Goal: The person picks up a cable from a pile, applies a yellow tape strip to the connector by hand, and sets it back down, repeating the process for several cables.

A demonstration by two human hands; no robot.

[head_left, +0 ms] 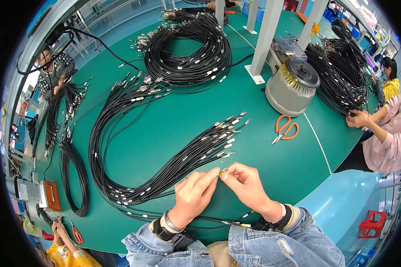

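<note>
Connector piece [225, 170]: held between my two grips, to the right of the middle of the view; small, metallic-looking, with a yellow part alongside; mostly covered by fingertips, so its full shape cannot be read.

Far left: a co-worker in a patterned top, partly hidden behind a hanging cable bunch [53, 111]. Below it, a slim looped bundle [82, 178] of smooth black cable lies near a box with an orange-brown front [52, 196]. At the lower left, another person's hands [62, 231] are partly cut off by the rim beside orange-handled scissors [77, 235].

Next: a curved cable bundle [98, 147], its strands fanning into pale-tagged tips; individual ends overlap and blur. Above it, a thick round coil [182, 79] rests on the smooth green surface [258, 155].

Centre: my left grip [190, 199] is pinched on the connector piece, its thumb hard to make out. My right grip [246, 189] pinches the other side between thumb and forefinger. Cables beneath my wrists are partly hidden; I cannot tell which joins the piece.

Right: open orange-handled snips [284, 131], a rounded grey machine [286, 95] with a dark disc top, and a dense cable heap [338, 78] touched by a pink-sleeved co-worker [390, 133].
</note>
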